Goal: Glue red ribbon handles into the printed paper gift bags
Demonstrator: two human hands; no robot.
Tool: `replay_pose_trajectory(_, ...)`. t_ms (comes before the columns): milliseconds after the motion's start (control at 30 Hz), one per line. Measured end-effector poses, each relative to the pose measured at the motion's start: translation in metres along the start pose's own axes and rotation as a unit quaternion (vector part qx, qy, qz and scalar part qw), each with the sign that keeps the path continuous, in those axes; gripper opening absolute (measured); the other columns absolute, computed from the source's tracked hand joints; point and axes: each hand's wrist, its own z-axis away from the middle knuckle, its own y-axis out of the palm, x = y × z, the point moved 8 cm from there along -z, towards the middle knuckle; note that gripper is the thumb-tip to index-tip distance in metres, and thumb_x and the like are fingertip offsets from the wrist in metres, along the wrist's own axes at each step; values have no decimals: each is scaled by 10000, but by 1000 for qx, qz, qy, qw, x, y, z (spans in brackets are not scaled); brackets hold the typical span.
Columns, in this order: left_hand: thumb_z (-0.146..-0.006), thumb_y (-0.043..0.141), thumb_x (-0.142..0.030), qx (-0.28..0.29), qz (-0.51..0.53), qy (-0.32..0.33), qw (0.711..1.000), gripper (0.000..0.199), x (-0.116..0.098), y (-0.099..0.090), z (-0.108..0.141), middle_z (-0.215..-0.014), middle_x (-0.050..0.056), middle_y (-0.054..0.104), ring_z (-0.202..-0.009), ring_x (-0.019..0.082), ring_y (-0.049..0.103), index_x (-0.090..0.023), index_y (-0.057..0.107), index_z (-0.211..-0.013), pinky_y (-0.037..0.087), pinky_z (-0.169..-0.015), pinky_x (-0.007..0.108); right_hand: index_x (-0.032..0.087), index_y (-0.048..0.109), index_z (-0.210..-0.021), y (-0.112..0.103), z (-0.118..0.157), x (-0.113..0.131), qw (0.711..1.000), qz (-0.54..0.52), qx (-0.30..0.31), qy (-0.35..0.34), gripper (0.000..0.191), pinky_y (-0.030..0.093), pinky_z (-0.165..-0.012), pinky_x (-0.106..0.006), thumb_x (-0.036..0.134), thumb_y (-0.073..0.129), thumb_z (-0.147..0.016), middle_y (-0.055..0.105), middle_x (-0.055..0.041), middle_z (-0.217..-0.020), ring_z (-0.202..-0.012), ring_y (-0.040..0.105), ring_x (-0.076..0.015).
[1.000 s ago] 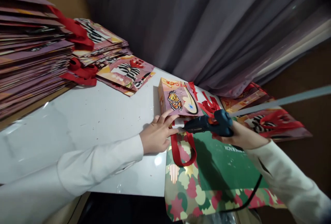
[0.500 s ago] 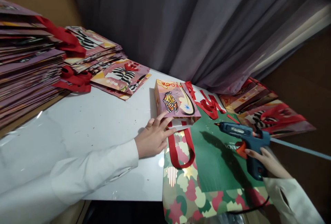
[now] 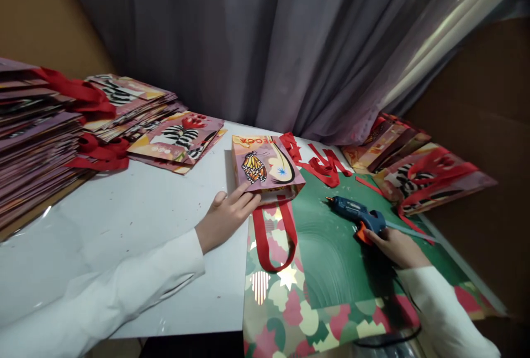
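A small paper gift bag with a butterfly print lies on its side, its mouth towards me and a red ribbon handle hanging out. My left hand rests its stretched fingertips on the near edge of the bag; its thumb is hidden. To the right, my right hand is closed round the grip of a blue hot glue gun with an orange trigger. The gun's nozzle points left towards the bag, and a glue stick juts from its back. Beneath the gun lies a large green paper bag with a patterned border.
Stacked flat gift bags rise at the left, with a few more bags beside them on the white table. Loose red ribbons lie behind the gun. More bags stand at the right, and a grey curtain hangs behind.
My right hand has lowered the glue gun towards the green bag and turned it, so its back end now points further away from me. My left hand stays at the bag's edge. The view has shifted.
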Motion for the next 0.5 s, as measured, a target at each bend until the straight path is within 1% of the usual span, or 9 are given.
replay_pose_trajectory(67,-935,382,-17,-7,-22,6,1000,324,-1,-1,-3,-931,21,712,-1182,195,557,-189,603,-1098,272,-736,356,131,656,-837,-17,7,22,994,90,-63,-3,409,441,-637,-349,494,473,-876,697,-176,-864,-783,673,-308)
replay_pose_trajectory(100,-931,384,-11,-7,-33,7,999,321,-1,-1,-4,-911,15,710,-1182,193,561,-193,606,-1073,267,-737,355,123,658,-906,-28,11,39,988,111,-104,-15,370,442,-655,-357,446,477,-889,696,-184,-916,-820,675,-316)
replay_pose_trajectory(133,-928,391,-10,-6,-43,8,999,313,-2,0,-6,-902,10,707,-1186,192,561,-198,607,-1053,265,-738,354,129,655,-953,-36,16,59,984,108,-132,-39,333,445,-670,-355,401,469,-904,697,-176,-948,-844,677,-309)
replay_pose_trajectory(167,-927,401,-14,-3,-53,8,999,301,-2,0,-7,-906,7,705,-1192,191,559,-203,607,-1040,263,-741,354,140,655,-965,-42,20,82,983,85,-143,-72,292,448,-683,-340,354,463,-915,702,-157,-948,-856,679,-288)
replay_pose_trajectory(233,-933,416,-33,5,-74,4,997,269,-3,3,-8,-906,7,699,-1211,188,546,-207,607,-1008,263,-751,354,175,653,-1016,-42,31,136,975,4,-110,-194,236,453,-724,-281,264,452,-928,719,-103,-975,-895,682,-220)
replay_pose_trajectory(300,-936,419,-42,18,-97,-3,995,253,-4,8,-8,-926,15,695,-1249,182,514,-205,608,-977,269,-764,352,199,607,-1171,-38,43,185,951,-40,-76,-297,291,453,-730,-248,226,434,-939,727,-77,-1038,-899,689,-186)
replay_pose_trajectory(333,-931,415,-31,29,-105,-6,994,262,-4,12,-8,-961,24,694,-1272,175,494,-203,609,-963,277,-768,349,207,564,-1256,-37,48,203,943,-39,-79,-322,346,453,-714,-251,213,419,-942,724,-78,-1069,-892,694,-189)
replay_pose_trajectory(400,-915,399,-1,56,-108,-10,993,293,-3,20,-6,-1063,42,687,-1315,163,450,-198,613,-951,299,-773,340,213,472,-1375,-34,53,230,936,-13,-97,-339,442,448,-666,-263,182,396,-941,719,-97,-1098,-853,702,-200)
replay_pose_trajectory(500,-905,372,21,105,-71,-25,992,336,2,32,-4,-1204,58,656,-1352,151,412,-199,613,-982,337,-803,331,208,442,-1406,-25,50,248,938,19,-99,-332,483,438,-626,-270,144,391,-929,721,-109,-1063,-808,697,-202)
